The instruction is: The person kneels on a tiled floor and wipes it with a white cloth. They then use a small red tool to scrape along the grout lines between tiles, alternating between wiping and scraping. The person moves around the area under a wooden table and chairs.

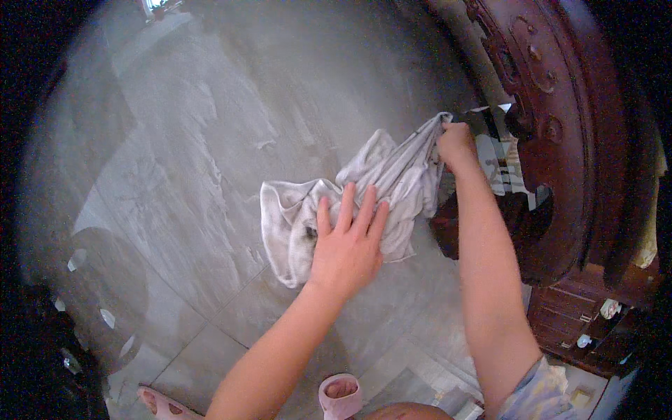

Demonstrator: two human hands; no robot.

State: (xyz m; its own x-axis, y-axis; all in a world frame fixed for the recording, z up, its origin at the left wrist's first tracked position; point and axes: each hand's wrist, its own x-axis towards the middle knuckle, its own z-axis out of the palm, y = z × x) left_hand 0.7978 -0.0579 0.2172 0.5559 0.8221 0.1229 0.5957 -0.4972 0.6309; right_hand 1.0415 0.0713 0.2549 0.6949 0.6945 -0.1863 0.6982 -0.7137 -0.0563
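Note:
A crumpled, pale grey-white cloth (287, 231) with dark stains lies on the grey tiled floor (173, 173). Pressed flat on its near part, fingers spread, is my left hand (349, 247). My right hand (458, 144) grips the far right corner of the cloth and pulls it into taut folds, slightly raised beside a dark wooden furniture piece. The palm of my left hand is hidden, as is the cloth beneath it.
Carved dark-red wooden furniture (556, 94) curves along the right side, its foot (451, 226) close to the cloth. A wooden cabinet with drawers (567, 310) stands at lower right. Pink slippers (341, 396) are on my feet at the bottom. The floor looks shiny and streaked.

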